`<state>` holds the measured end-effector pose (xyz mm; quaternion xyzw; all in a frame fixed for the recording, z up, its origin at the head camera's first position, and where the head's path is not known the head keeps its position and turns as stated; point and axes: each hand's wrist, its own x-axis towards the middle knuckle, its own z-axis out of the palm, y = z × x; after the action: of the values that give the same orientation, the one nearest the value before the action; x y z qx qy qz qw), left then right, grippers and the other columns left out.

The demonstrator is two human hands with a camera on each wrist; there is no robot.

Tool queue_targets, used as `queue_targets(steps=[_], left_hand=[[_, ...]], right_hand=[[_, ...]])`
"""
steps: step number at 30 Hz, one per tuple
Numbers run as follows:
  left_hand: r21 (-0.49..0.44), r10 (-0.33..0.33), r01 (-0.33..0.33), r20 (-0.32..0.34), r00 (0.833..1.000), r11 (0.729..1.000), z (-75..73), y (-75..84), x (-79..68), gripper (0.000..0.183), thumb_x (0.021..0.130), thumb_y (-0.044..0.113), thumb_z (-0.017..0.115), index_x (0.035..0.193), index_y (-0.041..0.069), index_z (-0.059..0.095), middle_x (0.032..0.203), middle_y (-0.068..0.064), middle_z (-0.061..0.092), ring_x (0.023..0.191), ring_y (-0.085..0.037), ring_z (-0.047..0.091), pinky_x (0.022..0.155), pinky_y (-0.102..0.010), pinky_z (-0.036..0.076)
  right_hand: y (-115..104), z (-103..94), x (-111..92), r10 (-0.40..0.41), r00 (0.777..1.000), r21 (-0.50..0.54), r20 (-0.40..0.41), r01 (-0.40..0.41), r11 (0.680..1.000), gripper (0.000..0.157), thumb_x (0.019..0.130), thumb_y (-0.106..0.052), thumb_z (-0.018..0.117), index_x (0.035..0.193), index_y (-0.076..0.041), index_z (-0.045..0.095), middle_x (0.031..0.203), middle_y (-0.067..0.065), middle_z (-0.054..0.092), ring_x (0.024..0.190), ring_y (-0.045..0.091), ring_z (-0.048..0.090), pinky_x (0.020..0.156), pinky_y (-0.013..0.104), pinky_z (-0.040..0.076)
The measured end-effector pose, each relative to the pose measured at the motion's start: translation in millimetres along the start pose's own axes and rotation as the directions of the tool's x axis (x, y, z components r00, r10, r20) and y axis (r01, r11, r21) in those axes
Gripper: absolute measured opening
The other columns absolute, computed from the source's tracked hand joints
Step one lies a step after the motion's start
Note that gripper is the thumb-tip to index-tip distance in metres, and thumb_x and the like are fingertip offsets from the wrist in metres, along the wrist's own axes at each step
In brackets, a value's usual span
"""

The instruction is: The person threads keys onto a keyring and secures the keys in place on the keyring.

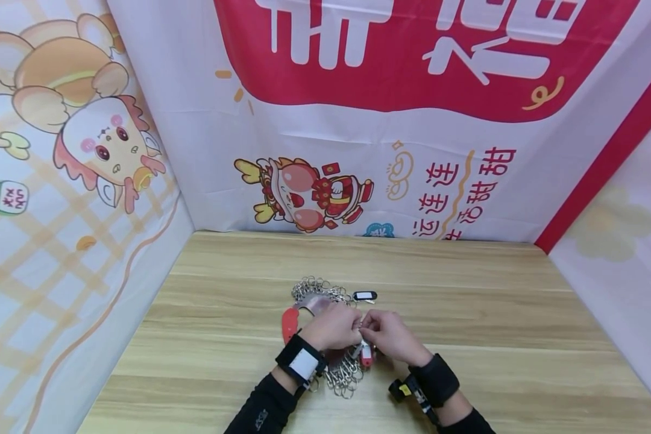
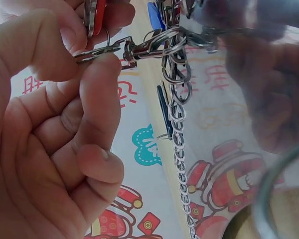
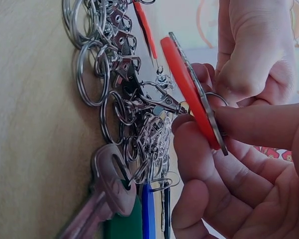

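My left hand (image 1: 333, 325) pinches a split ring (image 2: 97, 52) between thumb and index finger. That ring hangs from a small swivel clasp (image 2: 139, 50) on a shiny metal key hoop (image 1: 316, 303) fringed with many clasps and rings. Close beside it, my right hand (image 1: 390, 334) holds a red key tag (image 3: 192, 94) with a flat silver key against it, between thumb and fingers. A thin ring (image 3: 217, 97) shows at the tag, partly hidden by fingertips. The two hands nearly meet over the hoop's right side.
A black key tag (image 1: 364, 295) lies behind the hands. At the hoop's left is a red flat piece (image 1: 290, 324). Green (image 3: 123, 221) and blue tags (image 3: 148, 209) and a loose-hanging key (image 3: 107, 184) show near the right hand. The wooden table (image 1: 466, 289) meets printed cloth walls.
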<state>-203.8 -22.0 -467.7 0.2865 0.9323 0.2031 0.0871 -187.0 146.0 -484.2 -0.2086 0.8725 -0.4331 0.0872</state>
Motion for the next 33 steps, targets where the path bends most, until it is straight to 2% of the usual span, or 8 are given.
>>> queue_targets(steps=[8, 15, 25, 33], left_hand=[[0.0, -0.017, 0.017, 0.004, 1.0, 1.0, -1.4, -0.7, -1.4, 0.022, 0.075, 0.015, 0.068, 0.066, 0.019, 0.048, 0.058, 0.008, 0.045, 0.052, -0.007, 0.045, 0.05, -0.021, 0.036], [0.024, 0.019, -0.018, -0.039, 0.999, 1.0, 4.1, -0.7, 0.1, 0.021, 0.075, 0.014, 0.066, 0.064, 0.018, 0.047, 0.056, 0.007, 0.043, 0.051, -0.007, 0.044, 0.048, -0.021, 0.034], [0.042, 0.005, -0.001, -0.073, 0.997, 0.999, 7.2, -0.9, 2.8, 0.021, 0.075, 0.013, 0.065, 0.064, 0.018, 0.048, 0.057, 0.007, 0.046, 0.051, -0.007, 0.046, 0.049, -0.021, 0.036], [-0.022, 0.035, -0.036, -0.055, 0.998, 0.999, 7.3, -3.2, 3.8, 0.02, 0.08, 0.014, 0.062, 0.067, 0.018, 0.048, 0.058, 0.007, 0.044, 0.053, -0.007, 0.045, 0.05, -0.021, 0.035]], right_hand=[[2.1, 0.6, -0.5, 0.031, 0.999, 0.004, -0.015, -0.031, 1.0, 0.008, 0.088, -0.009, 0.064, 0.081, -0.011, 0.061, 0.064, -0.006, 0.057, 0.052, 0.008, 0.05, 0.047, 0.023, 0.042], [-1.4, 1.2, -1.0, 0.019, 0.998, 0.005, -0.053, -0.019, 1.0, 0.01, 0.088, -0.01, 0.064, 0.079, -0.009, 0.061, 0.063, -0.004, 0.058, 0.051, 0.008, 0.05, 0.046, 0.023, 0.041], [-3.7, 1.1, -0.6, 0.005, 0.998, -0.047, -0.064, -0.008, 0.999, 0.01, 0.088, -0.007, 0.063, 0.079, -0.009, 0.059, 0.064, -0.005, 0.057, 0.051, 0.007, 0.05, 0.046, 0.023, 0.041], [0.2, 2.0, 1.6, 0.045, 0.994, -0.011, -0.099, -0.047, 0.999, 0.01, 0.087, -0.007, 0.064, 0.079, -0.009, 0.059, 0.062, -0.005, 0.056, 0.05, 0.008, 0.049, 0.044, 0.023, 0.04]])
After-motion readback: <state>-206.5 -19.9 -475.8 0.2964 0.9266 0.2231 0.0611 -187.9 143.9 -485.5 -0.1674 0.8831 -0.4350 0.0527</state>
